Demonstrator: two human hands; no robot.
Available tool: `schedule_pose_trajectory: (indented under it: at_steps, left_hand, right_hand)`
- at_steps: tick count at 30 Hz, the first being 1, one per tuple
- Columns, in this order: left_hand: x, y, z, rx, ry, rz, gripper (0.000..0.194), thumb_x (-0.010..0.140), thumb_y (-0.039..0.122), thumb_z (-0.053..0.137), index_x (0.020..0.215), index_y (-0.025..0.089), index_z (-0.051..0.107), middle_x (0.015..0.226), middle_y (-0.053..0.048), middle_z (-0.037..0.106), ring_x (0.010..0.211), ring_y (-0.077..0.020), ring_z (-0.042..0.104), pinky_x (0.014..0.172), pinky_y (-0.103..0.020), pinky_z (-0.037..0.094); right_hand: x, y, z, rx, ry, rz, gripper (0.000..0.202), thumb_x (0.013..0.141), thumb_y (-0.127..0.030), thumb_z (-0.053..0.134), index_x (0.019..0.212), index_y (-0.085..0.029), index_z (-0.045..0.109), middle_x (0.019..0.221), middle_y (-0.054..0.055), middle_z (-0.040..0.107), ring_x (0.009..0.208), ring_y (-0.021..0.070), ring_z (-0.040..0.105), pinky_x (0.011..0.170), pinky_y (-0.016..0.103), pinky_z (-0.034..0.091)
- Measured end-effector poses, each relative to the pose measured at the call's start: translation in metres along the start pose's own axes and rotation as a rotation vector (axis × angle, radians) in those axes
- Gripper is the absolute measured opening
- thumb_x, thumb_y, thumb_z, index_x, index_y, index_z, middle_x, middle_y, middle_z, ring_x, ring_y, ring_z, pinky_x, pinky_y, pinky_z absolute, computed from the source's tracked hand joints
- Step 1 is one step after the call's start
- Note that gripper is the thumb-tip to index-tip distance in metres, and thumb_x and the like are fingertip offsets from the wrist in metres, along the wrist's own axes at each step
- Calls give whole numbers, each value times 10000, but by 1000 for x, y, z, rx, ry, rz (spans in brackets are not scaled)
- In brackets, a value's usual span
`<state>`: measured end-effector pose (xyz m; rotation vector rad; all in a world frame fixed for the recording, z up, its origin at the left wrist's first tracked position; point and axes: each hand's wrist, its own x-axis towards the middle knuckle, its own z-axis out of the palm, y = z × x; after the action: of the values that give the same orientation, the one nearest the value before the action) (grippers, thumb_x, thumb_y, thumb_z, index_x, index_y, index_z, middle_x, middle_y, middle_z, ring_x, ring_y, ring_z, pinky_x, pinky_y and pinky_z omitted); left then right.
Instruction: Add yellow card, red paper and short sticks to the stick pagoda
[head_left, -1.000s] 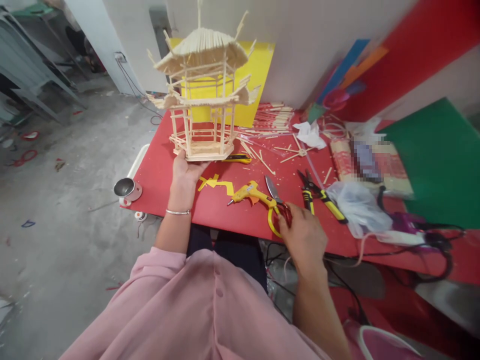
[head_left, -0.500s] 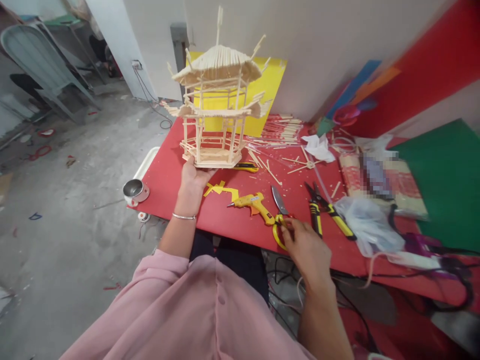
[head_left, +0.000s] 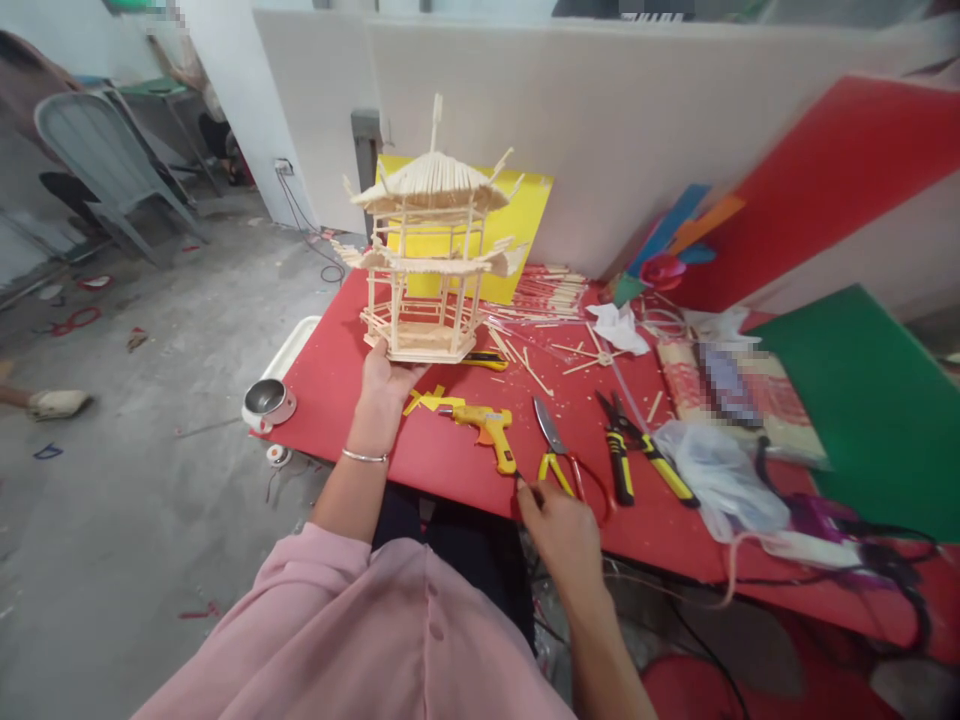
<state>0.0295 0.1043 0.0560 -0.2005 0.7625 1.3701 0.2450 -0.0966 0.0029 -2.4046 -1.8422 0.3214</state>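
Note:
A two-tiered pagoda model (head_left: 435, 265) made of pale wooden sticks stands upright over the red table. My left hand (head_left: 388, 385) grips its base at the front left edge, partly hidden under it. A yellow glue gun (head_left: 484, 428) lies on its side just in front, nozzle to the left. At the end of the glue gun's handle, my right hand (head_left: 559, 520) is closed with its fingertips on the black cord. Close by on the right lie scissors (head_left: 551, 430) with yellow and red handles. A yellow utility knife (head_left: 486, 360) rests behind the glue gun.
Black-and-yellow pliers (head_left: 634, 450) and a clear plastic bag (head_left: 724, 480) lie on the table's right. Loose sticks (head_left: 555, 290) spread at the back, near a yellow sheet (head_left: 529, 215). A metal cup (head_left: 270, 403) sits at the left corner. A green board (head_left: 870, 400) leans at far right.
The glue gun has turned, its handle swinging toward the table's front edge. My right hand has moved left, off the scissors' handles. My left hand keeps its hold on the pagoda model.

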Motion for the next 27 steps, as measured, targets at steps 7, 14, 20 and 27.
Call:
schedule_pose_trajectory:
  at_steps: [7, 14, 20, 27]
  left_hand:
    - [0, 0, 1, 19, -15, 1, 357, 996, 218, 432, 1251, 186, 680, 1260, -126, 725, 1247, -288, 653, 1047, -490, 549]
    - [-4, 0, 0, 21, -4, -3, 355, 998, 228, 433, 1246, 198, 686, 1263, -123, 726, 1274, -296, 636, 1061, -498, 540]
    - [-7, 0, 2, 30, 15, 18, 335, 1000, 216, 434, 1225, 191, 682, 1285, -114, 713, 1296, -290, 617, 1070, -496, 531]
    - [-5, -1, 3, 21, 3, 25, 324, 980, 199, 458, 1212, 192, 683, 1207, -124, 737, 1229, -283, 655, 1034, -471, 555]
  right_hand:
    - [23, -30, 1, -204, 68, 168, 355, 974, -308, 463, 952, -131, 769, 808, 159, 762, 682, 219, 711, 568, 283, 404]
    - [22, -21, -10, -182, 106, 116, 491, 1035, -489, 376, 1037, -163, 743, 958, 141, 758, 747, 231, 707, 565, 302, 355]
    - [19, 13, -17, -216, 102, 113, 379, 942, -297, 545, 1260, -123, 655, 1032, 156, 710, 950, 277, 691, 723, 322, 475]
    - [17, 8, -31, -281, -15, 192, 455, 934, -300, 538, 1362, -150, 578, 1128, 181, 662, 1060, 323, 682, 737, 346, 530]
